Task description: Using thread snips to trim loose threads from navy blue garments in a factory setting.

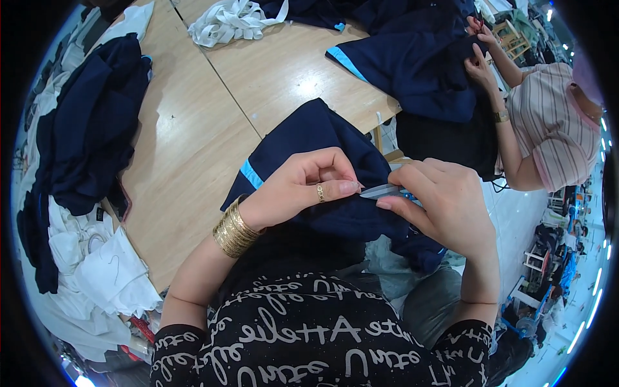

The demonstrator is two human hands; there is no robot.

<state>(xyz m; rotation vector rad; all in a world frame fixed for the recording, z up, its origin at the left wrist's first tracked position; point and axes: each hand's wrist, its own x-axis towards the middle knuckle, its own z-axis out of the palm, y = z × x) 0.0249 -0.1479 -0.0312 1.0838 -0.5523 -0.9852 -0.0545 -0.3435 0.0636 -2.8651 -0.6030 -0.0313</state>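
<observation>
Head view: left hand (303, 187) pinching a fold of navy garment (322, 138) at the table (193, 155) edge, thumb pressed to fingers. Right hand (445, 203) closed around small snips (382, 191), blades touching the fabric just beside the left thumb. Gold bangles (233, 229) on the left wrist. Navy pile (90, 129) far left; white strips (229, 22) at top; another person's hands (480, 55) on dark cloth upper right.

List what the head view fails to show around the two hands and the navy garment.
- Snips: handles hidden inside right hand.
- Navy garment: pinched spot covered by left hand fingers.
- Garment's lower part: hidden behind both hands.
- Co-worker's hands: too small to tell what they hold.
</observation>
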